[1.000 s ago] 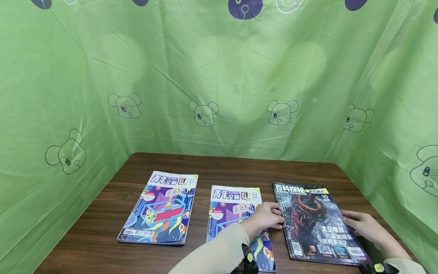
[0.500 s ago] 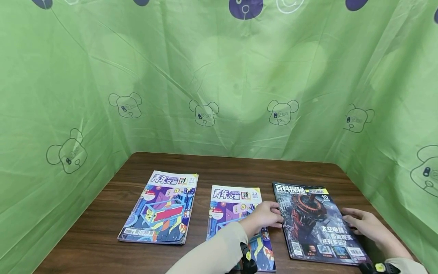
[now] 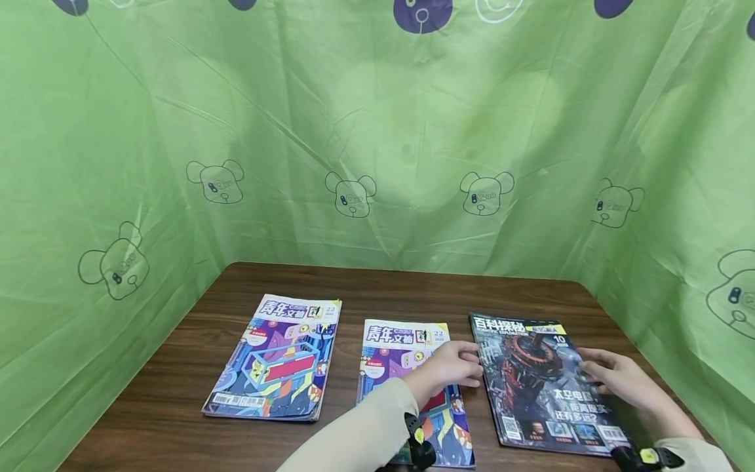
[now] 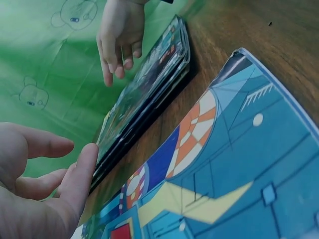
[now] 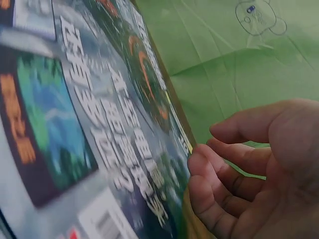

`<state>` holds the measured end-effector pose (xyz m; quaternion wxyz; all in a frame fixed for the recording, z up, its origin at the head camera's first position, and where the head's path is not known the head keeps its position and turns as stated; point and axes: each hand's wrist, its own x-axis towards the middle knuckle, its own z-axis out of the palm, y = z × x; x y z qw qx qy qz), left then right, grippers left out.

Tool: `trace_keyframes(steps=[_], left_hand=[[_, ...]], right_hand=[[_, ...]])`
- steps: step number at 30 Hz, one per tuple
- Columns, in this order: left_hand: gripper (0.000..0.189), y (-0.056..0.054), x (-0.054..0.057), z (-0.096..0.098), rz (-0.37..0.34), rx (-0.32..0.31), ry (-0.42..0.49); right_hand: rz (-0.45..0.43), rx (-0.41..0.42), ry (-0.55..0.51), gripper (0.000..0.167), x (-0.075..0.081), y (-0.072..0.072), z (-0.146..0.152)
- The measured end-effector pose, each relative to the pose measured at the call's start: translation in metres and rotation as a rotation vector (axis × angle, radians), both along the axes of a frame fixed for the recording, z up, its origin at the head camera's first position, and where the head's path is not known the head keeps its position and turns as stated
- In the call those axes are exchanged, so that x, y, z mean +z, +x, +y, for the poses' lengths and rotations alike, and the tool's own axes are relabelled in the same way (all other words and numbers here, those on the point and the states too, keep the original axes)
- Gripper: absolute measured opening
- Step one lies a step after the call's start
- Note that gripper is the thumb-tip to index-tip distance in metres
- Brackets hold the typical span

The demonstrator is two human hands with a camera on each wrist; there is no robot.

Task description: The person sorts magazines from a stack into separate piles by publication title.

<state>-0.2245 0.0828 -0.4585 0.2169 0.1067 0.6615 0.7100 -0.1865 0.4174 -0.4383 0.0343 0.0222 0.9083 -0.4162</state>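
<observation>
A stack of dark science magazines (image 3: 533, 387) lies at the right of the table, with a red machine on the top cover. My left hand (image 3: 449, 366) is at its left edge, fingers loosely extended, above a purple and blue magazine (image 3: 383, 357) in the middle. On the opposite side, my right hand (image 3: 622, 377) has its fingertips by the stack's right edge. In the right wrist view the right fingers (image 5: 202, 191) are loosely bent beside the cover, with nothing between them and the thumb. The left wrist view shows several layers in the dark stack (image 4: 144, 99).
Another pile of purple and blue magazines (image 3: 277, 360) lies on the left of the brown wooden table (image 3: 171, 406). A green curtain (image 3: 413, 131) with bear drawings surrounds the table's back and sides. Each wrist wears a black strap (image 3: 420, 446).
Both hands have moved slightly: the left hand back to the left from the dark stack, the right hand a little up and left along its right edge. The magazines have stayed in place.
</observation>
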Motion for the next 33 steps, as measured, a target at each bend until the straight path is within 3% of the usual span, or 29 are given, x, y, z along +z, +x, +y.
trace_keyframes(steps=[8, 19, 33], left_hand=[[0.05, -0.005, -0.002, -0.012, 0.025, 0.02, -0.003], [0.052, -0.01, -0.007, -0.04, 0.055, -0.029, -0.044], [0.054, -0.014, -0.011, -0.091, 0.069, 0.02, -0.114]], right_hand=[[-0.01, 0.055, -0.019, 0.053, 0.001, -0.006, -0.024], [-0.047, 0.122, -0.118, 0.055, -0.002, -0.013, -0.055], [-0.028, 0.342, -0.242, 0.052, -0.007, -0.027, -0.101]])
